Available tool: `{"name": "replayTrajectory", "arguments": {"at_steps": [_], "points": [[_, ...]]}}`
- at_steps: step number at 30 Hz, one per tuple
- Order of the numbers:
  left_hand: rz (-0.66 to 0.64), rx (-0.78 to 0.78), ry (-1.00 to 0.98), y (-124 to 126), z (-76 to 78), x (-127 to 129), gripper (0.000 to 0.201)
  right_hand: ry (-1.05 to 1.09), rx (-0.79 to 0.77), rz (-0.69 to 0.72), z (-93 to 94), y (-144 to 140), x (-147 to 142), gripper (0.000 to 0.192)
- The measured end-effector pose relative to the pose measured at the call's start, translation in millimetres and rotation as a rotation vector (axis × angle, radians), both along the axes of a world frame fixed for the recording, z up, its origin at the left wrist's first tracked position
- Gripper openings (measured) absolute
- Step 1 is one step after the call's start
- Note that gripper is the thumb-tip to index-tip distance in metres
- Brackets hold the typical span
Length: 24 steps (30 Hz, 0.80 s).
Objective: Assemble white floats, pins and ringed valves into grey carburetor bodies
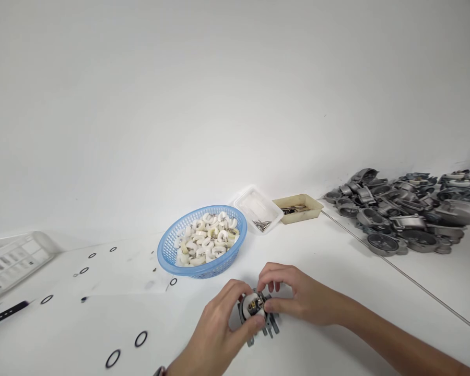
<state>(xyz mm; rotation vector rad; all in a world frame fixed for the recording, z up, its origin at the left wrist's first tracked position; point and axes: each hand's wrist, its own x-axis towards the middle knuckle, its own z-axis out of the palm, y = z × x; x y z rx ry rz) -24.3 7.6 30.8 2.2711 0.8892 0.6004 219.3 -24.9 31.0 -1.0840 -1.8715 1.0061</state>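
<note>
A grey metal carburetor body (271,325) sits low in the middle of the view, with a white horseshoe-shaped float (250,303) and brass-coloured parts inside its round opening. My left hand (223,324) grips it from the left, fingers over the far rim and thumb along the near side. At the right edge of the opening, the thumb and fingertips of my right hand (292,292) close in a pinch beside the float. Whatever small piece lies between those fingertips is hidden.
Beyond my hands is a blue basket (164,256) of white floats. Behind it stand a white tray (254,201) with metal pins and a yellowish tray (313,209). Grey metal bowls (411,219) pile up at right. Black rings (141,339) and a white crate (19,261) are left.
</note>
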Motion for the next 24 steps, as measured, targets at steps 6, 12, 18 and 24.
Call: {"name": "replayTrajectory", "arguments": {"at_steps": [6, 12, 18, 24], "points": [[-0.005, -0.005, 0.007, 0.2, 2.0, -0.6, 0.016, -0.006, -0.016, -0.003, 1.7, -1.0, -0.9, 0.020], [-0.005, 0.011, -0.002, 0.3, -1.0, -0.3, 0.017, -0.008, -0.020, 0.005, -0.9, -0.6, 1.1, 0.024], [-0.015, 0.016, -0.039, -1.5, -0.1, 0.7, 0.014, 0.005, -0.033, -0.003, -3.6, 1.4, 1.4, 0.025], [-0.028, 0.090, -0.063, 1.1, -3.5, -0.8, 0.021, 0.002, -0.045, -0.017, -3.5, 1.3, 0.6, 0.024]]}}
